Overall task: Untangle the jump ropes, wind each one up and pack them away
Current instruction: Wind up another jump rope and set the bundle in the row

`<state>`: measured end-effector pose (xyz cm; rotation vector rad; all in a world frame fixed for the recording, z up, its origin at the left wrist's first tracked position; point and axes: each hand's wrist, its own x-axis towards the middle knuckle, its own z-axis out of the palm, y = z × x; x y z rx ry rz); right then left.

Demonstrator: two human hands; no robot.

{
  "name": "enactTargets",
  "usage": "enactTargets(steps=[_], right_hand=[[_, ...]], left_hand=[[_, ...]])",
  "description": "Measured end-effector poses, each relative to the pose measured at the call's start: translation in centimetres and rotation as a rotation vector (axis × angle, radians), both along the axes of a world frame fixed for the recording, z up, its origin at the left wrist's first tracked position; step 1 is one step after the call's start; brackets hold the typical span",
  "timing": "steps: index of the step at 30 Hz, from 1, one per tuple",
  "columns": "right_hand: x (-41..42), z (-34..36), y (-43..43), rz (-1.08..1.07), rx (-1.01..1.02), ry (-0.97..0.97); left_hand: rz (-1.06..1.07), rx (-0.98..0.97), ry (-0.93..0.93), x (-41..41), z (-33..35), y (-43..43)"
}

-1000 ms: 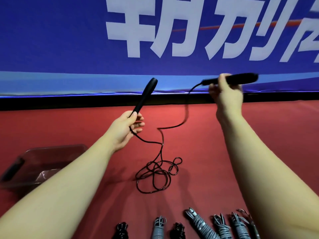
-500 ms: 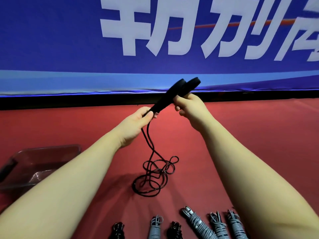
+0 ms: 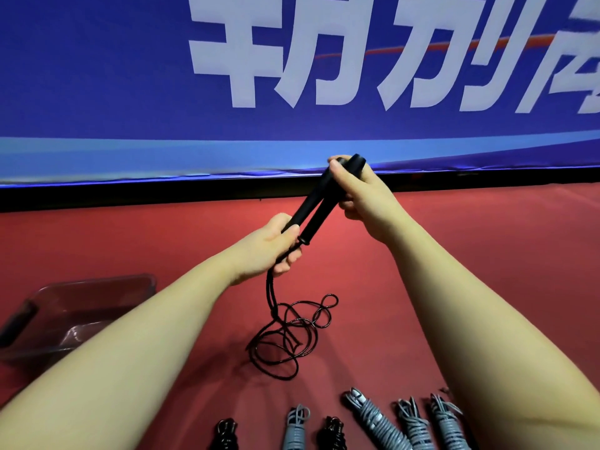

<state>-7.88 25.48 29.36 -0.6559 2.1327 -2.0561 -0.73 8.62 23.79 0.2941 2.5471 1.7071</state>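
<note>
Your left hand (image 3: 276,246) and right hand (image 3: 360,198) both grip the two black handles (image 3: 325,211) of one jump rope. The handles lie side by side, slanting from 7 o'clock up to 1 o'clock. The left hand's fingers are curled round the lower ends, where the rope leaves them. The right hand is wrapped round the upper ends. From your left hand the black cord (image 3: 271,293) hangs towards 6 o'clock into a loose tangle (image 3: 292,336) resting on the red worktop (image 3: 454,254). A clear plastic tub (image 3: 97,306) sits at 8 o'clock. Along the near edge at 6 o'clock lie wound ropes, two black bundles (image 3: 227,433) and four grey bundles (image 3: 373,422). A blue banner (image 3: 97,76) with white characters stands at 12 o'clock.
</note>
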Motion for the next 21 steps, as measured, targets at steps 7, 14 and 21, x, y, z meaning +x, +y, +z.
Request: enactTargets(steps=[7,14,21], right_hand=[[0.4,-0.9,-0.5,0.105,0.249,0.229],[1.4,-0.3,-2.0,0.225,0.327,0.282],[1.2,0.1,-2.3,0.136,0.227,0.309]], left_hand=[[-0.104,0.113,-0.163,0.1,-0.3,-0.6],[-0.039,0.427,-0.111,-0.1,0.3,0.1],[-0.073,0.506,-0.142,0.2,0.3,0.0]])
